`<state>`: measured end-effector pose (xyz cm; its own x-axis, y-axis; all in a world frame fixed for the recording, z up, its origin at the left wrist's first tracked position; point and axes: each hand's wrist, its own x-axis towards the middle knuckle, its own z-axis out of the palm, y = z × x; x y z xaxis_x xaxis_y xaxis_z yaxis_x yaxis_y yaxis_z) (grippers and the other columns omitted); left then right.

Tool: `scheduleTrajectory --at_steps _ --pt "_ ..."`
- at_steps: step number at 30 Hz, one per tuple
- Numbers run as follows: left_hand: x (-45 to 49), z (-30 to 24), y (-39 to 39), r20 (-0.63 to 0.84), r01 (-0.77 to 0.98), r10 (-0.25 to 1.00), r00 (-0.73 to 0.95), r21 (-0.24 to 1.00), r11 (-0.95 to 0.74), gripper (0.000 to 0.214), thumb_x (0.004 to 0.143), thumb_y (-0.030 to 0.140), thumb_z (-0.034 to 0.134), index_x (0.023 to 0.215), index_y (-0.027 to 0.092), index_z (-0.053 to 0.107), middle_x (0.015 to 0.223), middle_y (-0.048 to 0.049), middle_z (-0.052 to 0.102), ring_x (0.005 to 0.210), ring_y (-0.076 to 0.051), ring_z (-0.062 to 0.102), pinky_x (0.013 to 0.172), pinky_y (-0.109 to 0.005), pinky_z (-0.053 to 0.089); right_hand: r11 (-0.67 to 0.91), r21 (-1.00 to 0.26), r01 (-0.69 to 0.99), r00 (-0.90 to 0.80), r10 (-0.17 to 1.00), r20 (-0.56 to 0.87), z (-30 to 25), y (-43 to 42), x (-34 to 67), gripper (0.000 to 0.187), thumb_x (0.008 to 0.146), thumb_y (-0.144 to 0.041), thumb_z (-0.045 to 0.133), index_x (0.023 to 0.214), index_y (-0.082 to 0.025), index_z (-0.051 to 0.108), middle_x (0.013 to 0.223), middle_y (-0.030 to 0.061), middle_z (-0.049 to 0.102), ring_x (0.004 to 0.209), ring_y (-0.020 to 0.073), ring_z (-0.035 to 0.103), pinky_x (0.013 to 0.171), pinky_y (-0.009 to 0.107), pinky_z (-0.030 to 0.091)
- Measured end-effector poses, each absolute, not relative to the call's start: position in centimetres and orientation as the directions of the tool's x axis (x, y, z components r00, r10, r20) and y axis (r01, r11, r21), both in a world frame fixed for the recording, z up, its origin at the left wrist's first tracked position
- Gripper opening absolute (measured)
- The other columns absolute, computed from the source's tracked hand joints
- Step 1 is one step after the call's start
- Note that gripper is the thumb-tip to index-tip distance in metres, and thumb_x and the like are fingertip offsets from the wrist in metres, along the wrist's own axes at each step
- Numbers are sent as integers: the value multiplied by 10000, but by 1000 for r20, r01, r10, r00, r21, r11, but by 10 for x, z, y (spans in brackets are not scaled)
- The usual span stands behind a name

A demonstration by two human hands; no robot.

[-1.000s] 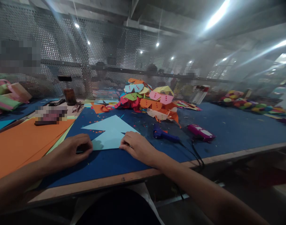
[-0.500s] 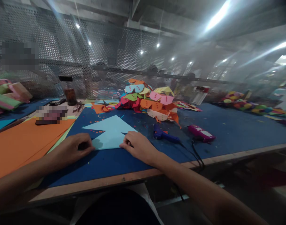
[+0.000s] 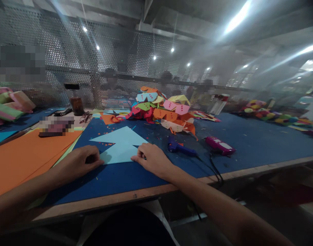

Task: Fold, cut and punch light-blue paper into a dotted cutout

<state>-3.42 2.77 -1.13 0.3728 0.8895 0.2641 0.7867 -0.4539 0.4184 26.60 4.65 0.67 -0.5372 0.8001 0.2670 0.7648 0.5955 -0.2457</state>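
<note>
Light blue paper [image 3: 120, 145] is lying flat on the counter [image 3: 248, 143], stretched between the two grips, its pointed tip aiming away from them. The left hand [image 3: 78, 164] is curling its grip narrow at the sheet's near left corner. I cannot tell whether it is actually nipping the edge. The right hand [image 3: 151, 159] is pressing bent fingertips down on the near right corner, its grip closing round nothing.

The risk, as I'm judging it, is that uneven pressure from one grip is going to skew the sheet or crease it crooked, and the punched scraps scattered just beyond the left grip could be getting trapped underneath.

Just beyond the right grip a blue glue gun [image 3: 178, 147] is resting, with a pink tool [image 3: 219, 144] further out and their cable [image 3: 213, 167] trailing off the counter's edge, which could snag a wrist. Outside the left grip orange sheets [image 3: 25, 153] are spreading wide. Far ahead of both grips a heap of coloured cut-outs [image 3: 163, 109] is crowding the space.
</note>
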Motion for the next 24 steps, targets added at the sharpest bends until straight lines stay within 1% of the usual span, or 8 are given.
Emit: scheduleTrajectory --at_steps 4,12,24 --pt "-35 -9 27 243 795 901 359 426 -432 402 875 564 603 668 222 558 680 -5 621 624 -174 562 574 -283 398 581 -244 776 -528 811 252 7 47 267 296 947 -414 661 775 -176 624 838 16 630 817 165 554 732 291 337" --pt "-33 -5 26 243 811 919 311 436 -390 419 832 584 634 631 225 556 646 1 607 591 -173 533 545 -277 377 556 -231 798 -507 828 240 8 47 271 306 954 -426 649 783 -172 633 833 15 617 827 164 547 731 287 329" --pt "-37 -6 26 224 824 920 321 413 -388 417 852 584 608 649 224 556 679 -12 619 609 -180 555 562 -284 401 552 -237 799 -499 830 251 8 46 276 303 955 -404 649 757 -179 610 827 15 612 818 171 541 731 289 339"
